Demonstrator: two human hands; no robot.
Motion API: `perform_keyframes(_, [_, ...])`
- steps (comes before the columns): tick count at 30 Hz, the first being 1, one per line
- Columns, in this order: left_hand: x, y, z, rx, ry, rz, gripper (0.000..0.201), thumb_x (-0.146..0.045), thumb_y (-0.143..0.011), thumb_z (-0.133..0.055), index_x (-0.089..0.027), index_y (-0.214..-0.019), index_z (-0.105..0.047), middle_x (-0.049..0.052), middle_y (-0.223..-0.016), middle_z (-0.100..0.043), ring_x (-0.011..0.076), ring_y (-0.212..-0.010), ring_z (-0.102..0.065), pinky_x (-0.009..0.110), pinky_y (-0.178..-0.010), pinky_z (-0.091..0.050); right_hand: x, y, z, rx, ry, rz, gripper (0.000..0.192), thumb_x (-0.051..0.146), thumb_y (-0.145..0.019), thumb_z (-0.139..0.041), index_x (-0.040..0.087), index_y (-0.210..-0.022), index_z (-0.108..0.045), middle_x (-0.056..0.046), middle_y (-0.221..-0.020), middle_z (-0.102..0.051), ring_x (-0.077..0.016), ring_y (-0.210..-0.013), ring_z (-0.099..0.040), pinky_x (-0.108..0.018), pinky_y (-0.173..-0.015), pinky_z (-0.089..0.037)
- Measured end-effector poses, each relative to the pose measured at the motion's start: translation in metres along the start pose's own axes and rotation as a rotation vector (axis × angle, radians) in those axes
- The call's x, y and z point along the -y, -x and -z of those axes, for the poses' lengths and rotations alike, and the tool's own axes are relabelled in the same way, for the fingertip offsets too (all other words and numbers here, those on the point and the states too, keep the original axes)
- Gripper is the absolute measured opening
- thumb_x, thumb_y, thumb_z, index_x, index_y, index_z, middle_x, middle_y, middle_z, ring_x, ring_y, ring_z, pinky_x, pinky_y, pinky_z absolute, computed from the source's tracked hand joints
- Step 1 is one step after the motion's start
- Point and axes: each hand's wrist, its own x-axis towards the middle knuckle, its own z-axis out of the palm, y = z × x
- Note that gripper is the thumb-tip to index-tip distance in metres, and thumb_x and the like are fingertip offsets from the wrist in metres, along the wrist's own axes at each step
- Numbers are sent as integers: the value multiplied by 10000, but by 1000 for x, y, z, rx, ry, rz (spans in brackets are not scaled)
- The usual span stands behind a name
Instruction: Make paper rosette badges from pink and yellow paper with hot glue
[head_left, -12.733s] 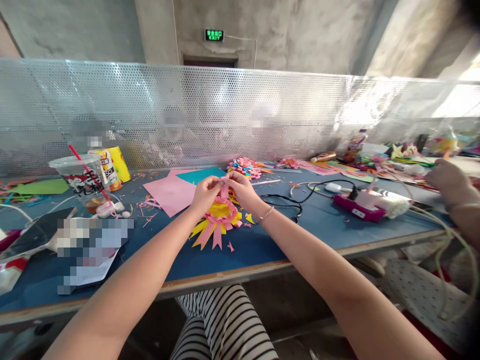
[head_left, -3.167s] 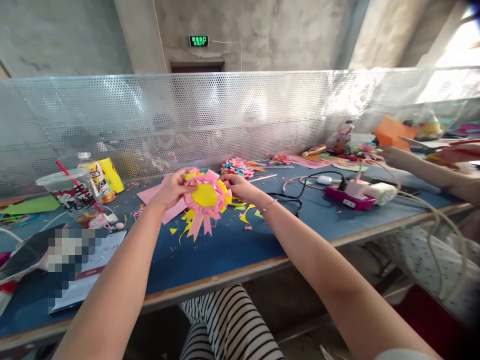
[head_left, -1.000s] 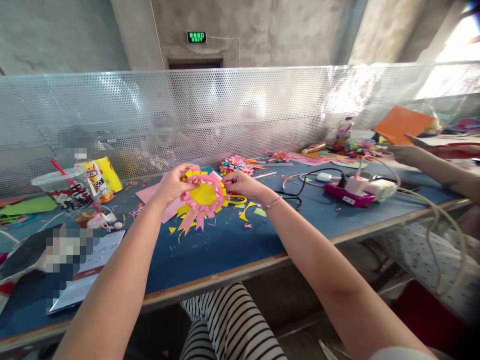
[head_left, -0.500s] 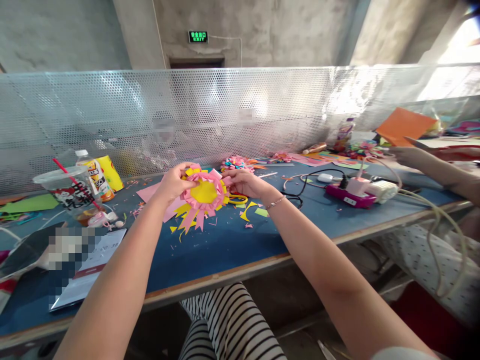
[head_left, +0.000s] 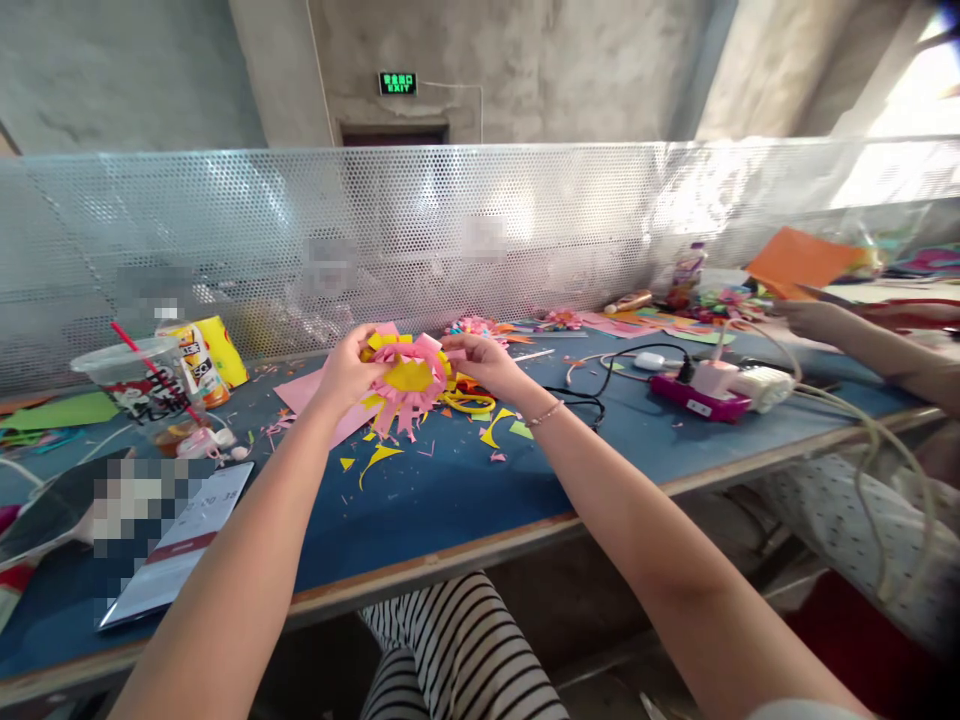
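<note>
The left hand and the right hand are pinching the pink and yellow paper flower just above the blue table, probably fixing its petals, so next it likely needs soft, careful bending.

The pink-and-yellow fringed paper flower between my left hand and right hand is matt, creased craft paper. The blue table top looks matt, perhaps felt-covered, with a bare wooden edge. The perforated metal screen shines dully; the clear plastic cup is glossy.
</note>
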Motion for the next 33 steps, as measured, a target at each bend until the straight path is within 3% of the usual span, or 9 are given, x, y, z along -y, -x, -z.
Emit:
perform_keyframes(6, [-14,9,2,-165,-408,-429,137,-175,-689,-674,-243,-800,-629,39,-909,-641,245,-1036,-509,436,-1001,-328,15,8,-3,-86,538,384,376,107,-748,-493,217,-1088,-609,-64,-1014,-666,-191,-973,-590,-381,-894,-454])
perform_keyframes(9, [-7,15,4,-135,-465,-546,71,-211,-733,-659,-273,-754,-633,36,-909,-655,248,-1041,-504,437,-1008,-274,16,9,-3,-103,724,524,400,86,-750,-471,215,-1107,-598,-70,-1022,-666,-208,-988,-577,-407,-894,-450])
perform_keyframes(12, [5,19,4,-72,-505,-575,60,-227,-768,-625,-281,-748,-643,41,-933,-662,244,-1031,-509,429,-988,-247,15,8,-2,-139,839,603,377,88,-774,-459,201,-1104,-602,-80,-1041,-662,-215,-1008,-563,-410,-897,-444])
perform_keyframes(23, [18,23,-2,-30,-475,-506,72,-257,-805,-598,-282,-825,-663,48,-942,-677,240,-1023,-517,403,-932,-245,7,11,-5,-12,1010,624,431,110,-812,-471,247,-1199,-601,-45,-1180,-634,-223,-1025,-511,-413,-898,-414])
perform_keyframes(33, [15,23,-5,-231,-956,-980,166,-138,-873,-490,-246,-897,-614,18,-887,-703,152,-859,-575,330,-783,-285,3,9,-8,19,936,630,451,91,-798,-494,246,-1208,-601,-48,-1165,-642,-230,-1030,-518,-443,-918,-427])
